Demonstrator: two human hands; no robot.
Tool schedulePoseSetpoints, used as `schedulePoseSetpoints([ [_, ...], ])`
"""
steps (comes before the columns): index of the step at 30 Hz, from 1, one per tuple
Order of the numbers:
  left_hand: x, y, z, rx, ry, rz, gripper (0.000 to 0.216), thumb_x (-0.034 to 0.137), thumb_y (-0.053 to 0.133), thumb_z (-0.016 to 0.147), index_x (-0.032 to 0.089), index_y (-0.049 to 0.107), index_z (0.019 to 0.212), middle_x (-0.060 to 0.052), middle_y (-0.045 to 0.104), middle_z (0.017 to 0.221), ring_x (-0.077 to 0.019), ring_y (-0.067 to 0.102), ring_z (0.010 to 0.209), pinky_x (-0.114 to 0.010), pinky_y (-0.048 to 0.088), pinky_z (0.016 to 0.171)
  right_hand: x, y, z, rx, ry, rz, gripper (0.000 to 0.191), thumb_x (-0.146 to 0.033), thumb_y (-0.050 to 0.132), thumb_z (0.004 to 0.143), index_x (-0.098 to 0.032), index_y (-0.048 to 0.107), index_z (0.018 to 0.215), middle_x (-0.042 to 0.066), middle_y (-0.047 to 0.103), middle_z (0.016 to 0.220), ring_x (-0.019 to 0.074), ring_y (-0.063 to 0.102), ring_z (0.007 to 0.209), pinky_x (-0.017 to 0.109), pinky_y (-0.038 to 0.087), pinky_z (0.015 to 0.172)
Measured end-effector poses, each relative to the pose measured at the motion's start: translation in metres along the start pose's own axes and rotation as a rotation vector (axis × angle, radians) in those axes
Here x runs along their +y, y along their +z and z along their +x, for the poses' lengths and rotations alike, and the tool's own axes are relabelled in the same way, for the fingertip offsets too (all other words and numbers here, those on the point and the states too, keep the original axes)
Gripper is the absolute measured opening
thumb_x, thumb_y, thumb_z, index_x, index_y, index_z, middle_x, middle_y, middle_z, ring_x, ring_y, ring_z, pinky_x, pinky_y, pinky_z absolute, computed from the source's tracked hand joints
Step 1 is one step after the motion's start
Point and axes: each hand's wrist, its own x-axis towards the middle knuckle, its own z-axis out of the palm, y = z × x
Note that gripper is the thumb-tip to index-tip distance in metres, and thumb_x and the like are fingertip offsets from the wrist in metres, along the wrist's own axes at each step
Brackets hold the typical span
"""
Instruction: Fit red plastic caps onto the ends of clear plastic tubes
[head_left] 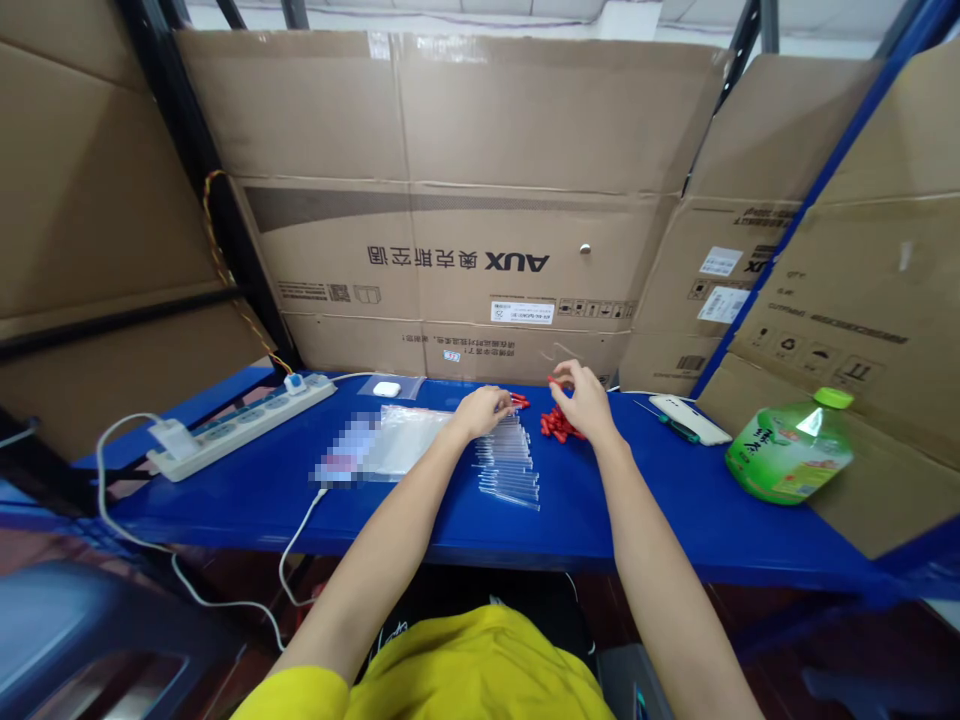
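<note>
On the blue table (450, 520) lies a row of clear thin tubes (508, 462), side by side. My left hand (481, 410) is over the far end of the row with its fingers pinched together; whatever is between them is too small to make out. Beside those fingertips are a few red pieces (519, 400). My right hand (583, 400) pinches a small red cap (553, 381) between thumb and finger. Below it sits a heap of red caps (556, 425), to the right of the tubes.
Left of the tubes lies a clear plastic bag (409, 440). A white power strip (247, 425) with cables runs along the left, near a white case (387, 389). At right are a white phone-like object (690, 418) and a green bottle (787, 450). Cardboard (465, 120) walls the back.
</note>
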Motion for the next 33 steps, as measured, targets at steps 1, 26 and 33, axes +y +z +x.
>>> schedulePoseSetpoints([
  [1,0.0,0.002,-0.001,-0.027,-0.016,0.026,0.019,0.035,0.06,0.095,0.019,0.069,0.087,-0.006,0.073,0.092,-0.0199,0.065,0.089,-0.027,0.046,0.079,-0.003,0.002,-0.002,-0.033,-0.028,-0.076,0.017,-0.031,0.058,0.09,-0.025,0.064,0.105,0.006,0.073,0.092,0.0245,0.059,0.096,0.035,0.04,0.084],
  [26,-0.022,0.028,0.023,0.013,-0.269,0.1,0.025,0.021,0.046,0.1,0.02,0.069,0.11,-0.011,0.072,0.117,-0.0232,0.065,0.109,-0.033,0.05,0.093,0.0,0.011,-0.006,-0.162,-0.055,-0.333,0.015,-0.03,0.063,0.092,-0.025,0.076,0.086,0.009,0.07,0.081,0.0284,0.047,0.1,0.04,0.032,0.087],
  [33,-0.023,0.03,0.024,-0.075,-0.243,0.117,0.019,0.019,0.058,0.092,0.021,0.073,0.104,-0.01,0.074,0.111,-0.0248,0.067,0.107,-0.032,0.051,0.089,0.001,0.005,-0.003,-0.01,0.052,-0.269,0.021,-0.031,0.055,0.097,-0.024,0.075,0.095,0.009,0.071,0.086,0.0278,0.049,0.097,0.038,0.031,0.085],
])
